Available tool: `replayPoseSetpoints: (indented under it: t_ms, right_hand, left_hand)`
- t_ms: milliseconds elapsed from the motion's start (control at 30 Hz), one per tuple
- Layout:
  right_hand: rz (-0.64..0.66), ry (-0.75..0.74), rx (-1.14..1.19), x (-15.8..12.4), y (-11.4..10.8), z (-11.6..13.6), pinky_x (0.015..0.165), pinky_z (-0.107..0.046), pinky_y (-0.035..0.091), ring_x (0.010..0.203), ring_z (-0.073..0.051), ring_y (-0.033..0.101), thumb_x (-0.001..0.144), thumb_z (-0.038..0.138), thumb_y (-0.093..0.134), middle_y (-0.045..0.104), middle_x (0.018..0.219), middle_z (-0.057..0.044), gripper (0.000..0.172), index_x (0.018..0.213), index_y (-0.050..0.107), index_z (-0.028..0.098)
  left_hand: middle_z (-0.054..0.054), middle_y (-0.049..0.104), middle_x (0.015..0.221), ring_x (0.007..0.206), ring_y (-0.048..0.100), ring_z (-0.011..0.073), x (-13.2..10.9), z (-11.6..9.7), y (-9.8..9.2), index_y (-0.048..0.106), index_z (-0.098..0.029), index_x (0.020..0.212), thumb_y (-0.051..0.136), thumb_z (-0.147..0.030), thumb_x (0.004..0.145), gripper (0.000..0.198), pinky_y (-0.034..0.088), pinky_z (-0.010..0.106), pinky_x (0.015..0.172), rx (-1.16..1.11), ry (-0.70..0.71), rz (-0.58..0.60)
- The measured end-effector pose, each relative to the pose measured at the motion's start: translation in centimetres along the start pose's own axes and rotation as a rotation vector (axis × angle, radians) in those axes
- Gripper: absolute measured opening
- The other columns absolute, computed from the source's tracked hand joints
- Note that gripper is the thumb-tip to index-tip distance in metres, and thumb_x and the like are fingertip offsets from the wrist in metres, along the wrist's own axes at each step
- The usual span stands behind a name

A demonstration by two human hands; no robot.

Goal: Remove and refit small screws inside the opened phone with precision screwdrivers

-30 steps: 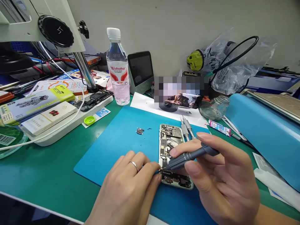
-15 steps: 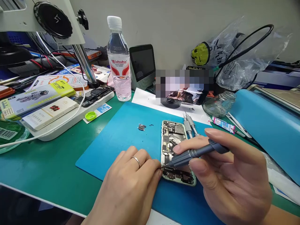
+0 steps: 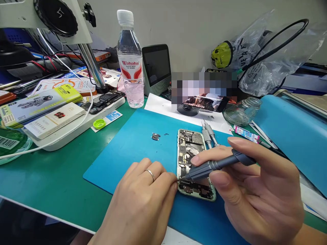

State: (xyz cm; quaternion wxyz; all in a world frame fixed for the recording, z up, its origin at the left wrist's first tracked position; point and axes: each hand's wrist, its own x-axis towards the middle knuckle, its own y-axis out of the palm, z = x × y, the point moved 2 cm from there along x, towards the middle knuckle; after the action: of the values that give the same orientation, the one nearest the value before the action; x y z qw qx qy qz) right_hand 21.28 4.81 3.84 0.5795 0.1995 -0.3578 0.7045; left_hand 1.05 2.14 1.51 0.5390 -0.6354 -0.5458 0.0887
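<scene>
An opened smartphone [image 3: 182, 149] with its inner parts bare lies on a blue mat [image 3: 120, 160]. My right hand [image 3: 258, 187] grips a dark grey screwdriver [image 3: 212, 166], whose thin tip reaches the phone's lower left edge. At that same edge is my left hand [image 3: 145, 194], wearing a ring, its thumb and forefinger pinched together by the screwdriver's tip. Whatever lies between those fingertips is hidden. Further back on the mat rest a small phone component [image 3: 155, 136] and a tiny dark piece [image 3: 166, 134].
Two silver-handled screwdrivers [image 3: 208, 132] lie beside the phone. Behind stand a water bottle [image 3: 130, 64], a propped phone with a lit screen [image 3: 206, 102] and a glass jar [image 3: 242, 110]. A microscope stand [image 3: 90, 64] and boxes [image 3: 53, 119] occupy the left; a rolled blue mat [image 3: 293, 136] the right.
The view has shifted slightly. Both hands keep nearly the same pose, with the screwdriver's tip still at the phone's lower left edge.
</scene>
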Motion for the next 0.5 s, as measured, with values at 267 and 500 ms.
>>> replayPoseSetpoints:
  t_ms: [267, 500]
  right_hand:
    - [-0.011, 0.017, -0.004, 0.03, -0.31, -0.14, 0.069, -0.033, 0.074, 0.096, -0.023, 0.085, 0.093, -0.006, 0.068, 0.081, 0.119, -0.005, 0.074, 0.154, 0.061, 0.036]
    - [-0.013, 0.016, 0.006, 0.25, -0.25, 0.12, 0.068, -0.031, 0.074, 0.091, -0.021, 0.084, 0.1, 0.003, 0.066, 0.081, 0.108, -0.004, 0.062, 0.152, 0.063, 0.036]
  left_hand:
    - [0.0, 0.065, 0.086, 0.076, 0.058, 0.0209, -0.02, -0.01, 0.16, 0.073, -0.023, 0.105, 0.055, -0.013, 0.107, 0.02, 0.049, 0.039, 0.068, -0.004, -0.005, 0.003]
    - [0.0, 0.064, 0.085, 0.076, 0.058, 0.0214, 0.07, 0.04, 0.15, 0.073, -0.023, 0.104, 0.056, -0.013, 0.106, 0.019, 0.047, 0.04, 0.066, -0.009, -0.012, 0.004]
